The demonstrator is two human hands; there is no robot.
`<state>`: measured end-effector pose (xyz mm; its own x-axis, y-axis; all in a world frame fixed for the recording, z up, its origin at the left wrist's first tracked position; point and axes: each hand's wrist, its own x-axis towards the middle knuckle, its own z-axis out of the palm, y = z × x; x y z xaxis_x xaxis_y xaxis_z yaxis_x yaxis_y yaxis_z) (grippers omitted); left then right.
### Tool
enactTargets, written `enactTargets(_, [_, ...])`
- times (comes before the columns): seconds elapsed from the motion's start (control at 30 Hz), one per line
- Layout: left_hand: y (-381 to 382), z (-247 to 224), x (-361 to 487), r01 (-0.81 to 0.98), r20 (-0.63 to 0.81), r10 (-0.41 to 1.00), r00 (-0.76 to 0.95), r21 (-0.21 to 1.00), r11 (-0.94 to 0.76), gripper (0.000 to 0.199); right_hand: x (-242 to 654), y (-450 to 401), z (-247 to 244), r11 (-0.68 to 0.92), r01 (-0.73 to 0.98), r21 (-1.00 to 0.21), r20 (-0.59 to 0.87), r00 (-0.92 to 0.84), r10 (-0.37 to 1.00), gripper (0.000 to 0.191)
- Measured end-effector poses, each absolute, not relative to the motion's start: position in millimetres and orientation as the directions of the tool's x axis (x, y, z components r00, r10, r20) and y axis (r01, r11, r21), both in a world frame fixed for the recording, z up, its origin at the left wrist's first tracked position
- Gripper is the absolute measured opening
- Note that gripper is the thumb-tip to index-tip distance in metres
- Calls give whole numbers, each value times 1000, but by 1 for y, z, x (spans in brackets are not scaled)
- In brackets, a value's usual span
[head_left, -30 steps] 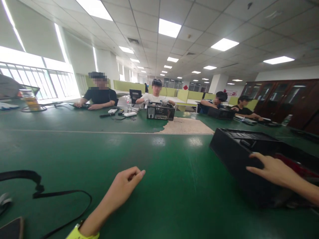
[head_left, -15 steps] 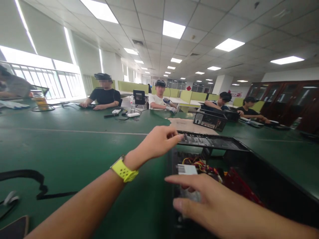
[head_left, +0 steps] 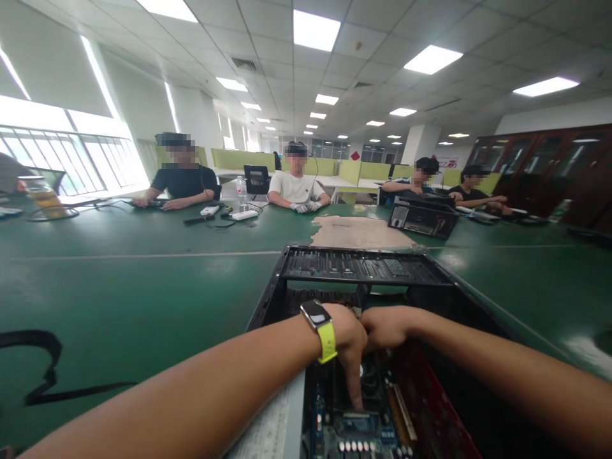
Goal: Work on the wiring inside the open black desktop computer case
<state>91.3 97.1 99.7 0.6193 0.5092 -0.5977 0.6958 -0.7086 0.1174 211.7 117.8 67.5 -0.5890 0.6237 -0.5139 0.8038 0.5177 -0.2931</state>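
My left hand (head_left: 351, 335) and right hand (head_left: 385, 328) are close together inside the open black computer case (head_left: 368, 266), which sits on the green table (head_left: 143, 299) right under my grip. I judge its open side faces up so that both arms can reach in from above.

One left finger points straight down towards the circuit board (head_left: 358, 440) — probably because the space is too tight for a flat palm. My right fingers are curled beside it, their tips hidden; I cannot tell whether either hand is clamped on anything.

The red board (head_left: 430, 398) stands just below and right of my grip, which may be why my right wrist comes in over it. A pale, printed part (head_left: 272, 424) lies under my left forearm. Well left of my grip, a black strap (head_left: 53, 347) rests clear of my elbow.
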Motion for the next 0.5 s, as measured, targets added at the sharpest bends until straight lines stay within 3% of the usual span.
enactTargets(0.1, [90, 104, 97, 644, -509, 562, 652, -20, -764, 53, 222, 125, 71, 493, 795, -353, -573, -600, 558, 29])
enactTargets(0.23, [99, 116, 93, 634, -466, 515, 720, 139, -761, 24, 234, 132, 76, 484, 783, -392, -626, -612, 483, 32])
enactTargets(0.4, [120, 99, 96, 707, -528, 598, 603, 6, -707, 24, 223, 132, 66, 529, 845, -85, -550, -482, 682, 31])
enactTargets(0.5, [136, 86, 100, 731, -528, 595, 606, 74, -678, 22, 207, 127, 54, 559, 826, 77, -494, -455, 741, 36])
